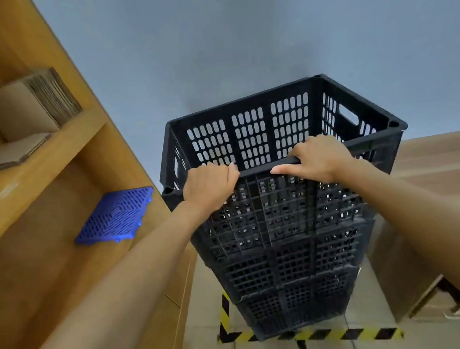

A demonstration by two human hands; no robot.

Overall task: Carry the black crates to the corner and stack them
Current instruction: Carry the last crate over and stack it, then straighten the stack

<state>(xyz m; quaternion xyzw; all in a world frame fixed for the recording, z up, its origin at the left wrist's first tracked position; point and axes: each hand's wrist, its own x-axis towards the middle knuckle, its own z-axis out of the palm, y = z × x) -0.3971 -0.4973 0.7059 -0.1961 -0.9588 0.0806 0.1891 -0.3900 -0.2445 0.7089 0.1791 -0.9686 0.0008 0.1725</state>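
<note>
Wooden shelving (45, 157) stands at left, a blue plastic grid (115, 215) on it. Left hand (210, 187) and right hand (319, 159) each curl over the near rim of the top black crate (250, 139), which sits on the crate stack (291, 271) in the corner, beyond both hands, its long side running across between them.
</note>
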